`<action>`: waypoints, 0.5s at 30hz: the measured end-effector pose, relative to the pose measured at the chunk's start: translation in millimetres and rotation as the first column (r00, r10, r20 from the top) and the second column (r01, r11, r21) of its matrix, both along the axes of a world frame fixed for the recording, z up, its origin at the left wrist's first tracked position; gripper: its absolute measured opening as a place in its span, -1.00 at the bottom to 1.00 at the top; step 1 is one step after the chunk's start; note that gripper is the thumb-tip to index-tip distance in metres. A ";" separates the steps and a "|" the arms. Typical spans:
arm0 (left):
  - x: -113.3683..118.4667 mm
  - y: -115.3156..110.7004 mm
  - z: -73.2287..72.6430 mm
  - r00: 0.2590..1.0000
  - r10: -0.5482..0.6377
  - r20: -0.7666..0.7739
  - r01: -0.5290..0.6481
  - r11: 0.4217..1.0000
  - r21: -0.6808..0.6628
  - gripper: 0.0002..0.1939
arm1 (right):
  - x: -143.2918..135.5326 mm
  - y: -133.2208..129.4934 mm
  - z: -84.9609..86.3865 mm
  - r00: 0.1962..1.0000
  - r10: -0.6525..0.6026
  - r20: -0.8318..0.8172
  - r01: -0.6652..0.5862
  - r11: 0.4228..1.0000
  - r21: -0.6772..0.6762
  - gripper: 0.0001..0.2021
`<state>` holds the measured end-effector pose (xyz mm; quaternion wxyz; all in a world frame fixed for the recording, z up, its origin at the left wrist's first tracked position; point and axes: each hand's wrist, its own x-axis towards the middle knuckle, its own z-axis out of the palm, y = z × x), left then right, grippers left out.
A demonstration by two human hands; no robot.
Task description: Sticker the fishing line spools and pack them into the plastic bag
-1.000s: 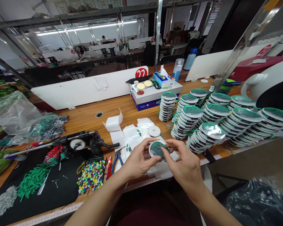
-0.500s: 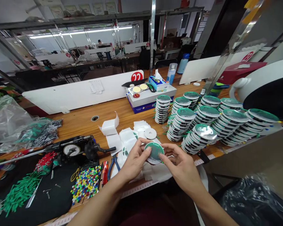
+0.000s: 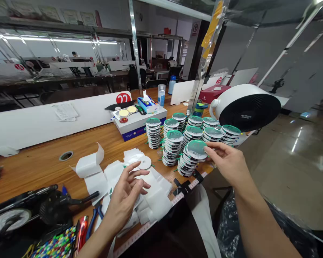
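Note:
My right hand (image 3: 230, 163) pinches the rim of a round white spool with a green label (image 3: 196, 148). This spool is at the top of the front stack of similar spools (image 3: 185, 165); whether it rests fully on them I cannot tell. Over the loose white papers (image 3: 153, 200) hovers my left hand (image 3: 125, 195), its fingers apart and slightly curled, holding nothing. Just beyond its fingertips, a plain white spool (image 3: 148, 165) lies flat on the papers.
Several more spool stacks (image 3: 153, 134) stand behind, near a box (image 3: 140, 122) and a white fan (image 3: 235, 98). On the left are a black winding device (image 3: 47, 211), blue-handled pliers (image 3: 90, 224) and coloured beads (image 3: 56, 243). The table's front edge (image 3: 140, 234) carries a measuring tape.
My right hand has carried the green-labelled spool rightward to the front stack. My left hand has let go of it and opened. The view has turned right.

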<state>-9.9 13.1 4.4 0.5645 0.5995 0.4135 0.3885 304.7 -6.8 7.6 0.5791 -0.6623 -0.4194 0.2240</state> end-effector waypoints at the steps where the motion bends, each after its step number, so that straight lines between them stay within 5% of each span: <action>1: -2.5 1.7 0.0 1.000 0.022 -0.001 -0.022 1.000 0.001 -0.42 | 7.9 4.7 -0.4 1.000 0.016 0.025 -0.015 0.998 -0.053 -0.48; 4: -12.6 5.9 1.2 0.998 0.065 -0.005 -0.065 0.998 0.016 -0.41 | 11.4 6.6 1.3 0.959 -0.010 0.283 0.043 0.993 -0.113 -0.49; 7: -28.0 8.4 -1.2 0.991 0.123 -0.059 -0.119 0.991 0.062 -0.51 | -12.9 -7.5 3.2 0.762 -0.228 0.606 0.206 0.973 0.107 -0.59; 9: -40.3 8.8 -6.4 0.974 0.170 -0.151 -0.156 0.983 0.099 -0.61 | -40.9 -18.0 -2.6 0.721 -0.274 0.637 0.157 0.959 0.236 -0.70; 12: -55.7 6.2 -15.5 0.927 0.231 -0.297 -0.198 0.971 0.135 -0.70 | -95.1 -23.7 -27.6 0.802 0.142 0.581 -0.257 0.959 0.119 -0.82; 15: -61.6 0.8 -19.7 0.878 0.248 -0.409 -0.197 0.967 0.162 -0.72 | -150.6 -13.1 -59.6 0.683 0.504 0.529 -0.535 0.838 -0.108 -0.82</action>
